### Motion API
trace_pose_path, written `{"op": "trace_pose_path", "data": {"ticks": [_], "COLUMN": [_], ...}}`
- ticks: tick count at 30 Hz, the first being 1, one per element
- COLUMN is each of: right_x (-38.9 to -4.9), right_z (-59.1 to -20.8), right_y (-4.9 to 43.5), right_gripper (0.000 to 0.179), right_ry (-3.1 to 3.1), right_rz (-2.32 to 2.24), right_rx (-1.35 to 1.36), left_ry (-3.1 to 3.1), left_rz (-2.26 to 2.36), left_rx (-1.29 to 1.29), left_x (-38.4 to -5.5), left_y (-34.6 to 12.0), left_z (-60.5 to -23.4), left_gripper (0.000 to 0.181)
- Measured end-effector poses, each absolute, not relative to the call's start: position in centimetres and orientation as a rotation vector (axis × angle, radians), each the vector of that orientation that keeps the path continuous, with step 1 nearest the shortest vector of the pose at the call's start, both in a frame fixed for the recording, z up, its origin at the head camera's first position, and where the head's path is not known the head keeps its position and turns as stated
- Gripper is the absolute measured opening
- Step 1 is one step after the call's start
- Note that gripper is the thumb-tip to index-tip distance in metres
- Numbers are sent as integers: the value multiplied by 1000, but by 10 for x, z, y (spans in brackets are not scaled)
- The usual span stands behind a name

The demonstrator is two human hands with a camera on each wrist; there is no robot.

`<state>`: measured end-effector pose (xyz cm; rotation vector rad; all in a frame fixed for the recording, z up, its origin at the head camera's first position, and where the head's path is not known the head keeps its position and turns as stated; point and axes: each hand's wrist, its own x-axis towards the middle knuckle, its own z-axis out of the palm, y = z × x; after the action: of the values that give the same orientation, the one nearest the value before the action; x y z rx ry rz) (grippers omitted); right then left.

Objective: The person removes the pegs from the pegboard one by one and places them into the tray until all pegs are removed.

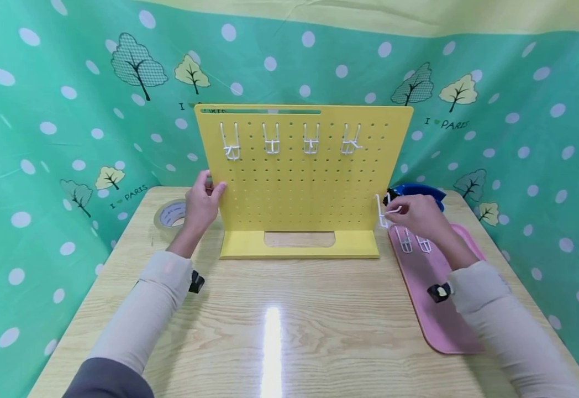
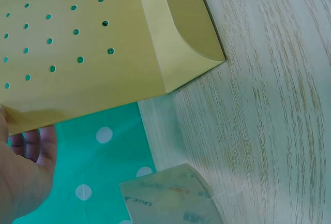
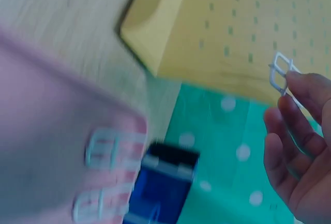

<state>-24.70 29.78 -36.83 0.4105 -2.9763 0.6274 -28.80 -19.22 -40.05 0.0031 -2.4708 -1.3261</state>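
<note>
A yellow pegboard (image 1: 299,188) stands upright on its base, with several white wire hooks (image 1: 272,139) hung in a row along its upper part. My left hand (image 1: 203,204) grips the board's left edge, thumb on the front face and fingers behind it. Near the board's lower right edge my right hand (image 1: 419,214) pinches another white wire hook (image 3: 280,72) between thumb and fingertips. Two more hooks (image 1: 406,241) lie at the far end of a pink tray (image 1: 443,309), below the right hand.
A roll of clear tape (image 1: 163,214) lies on the wooden table (image 1: 230,320), left of the board. Behind the tray sits a blue object (image 1: 421,191) with a black part, partly hidden by the right hand. A green dotted curtain (image 1: 518,110) encloses the table.
</note>
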Motion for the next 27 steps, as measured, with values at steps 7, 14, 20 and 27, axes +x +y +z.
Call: {"op": "trace_pose_path", "data": {"ticks": [7, 14, 20, 27], "right_x": [-248, -250, -252, -251], "right_z": [-358, -361, -369, -401], "right_y": [344, 392, 426, 450], "right_gripper": [12, 18, 15, 16], "right_ry": [-3051, -3066, -3106, -3214], "right_rz": [518, 506, 413, 423], "right_rx": [375, 323, 378, 359], "left_ry": [-2470, -2467, -2470, -2477], "left_rz": [-1307, -1305, -1301, -1288], "left_rx": [-4, -9, -4, -9], "left_x": [-290, -290, -290, -291], "left_y": [-193, -192, -193, -194], "left_z": [-402, -402, -402, -403], "left_gripper": [38, 36, 38, 37]}}
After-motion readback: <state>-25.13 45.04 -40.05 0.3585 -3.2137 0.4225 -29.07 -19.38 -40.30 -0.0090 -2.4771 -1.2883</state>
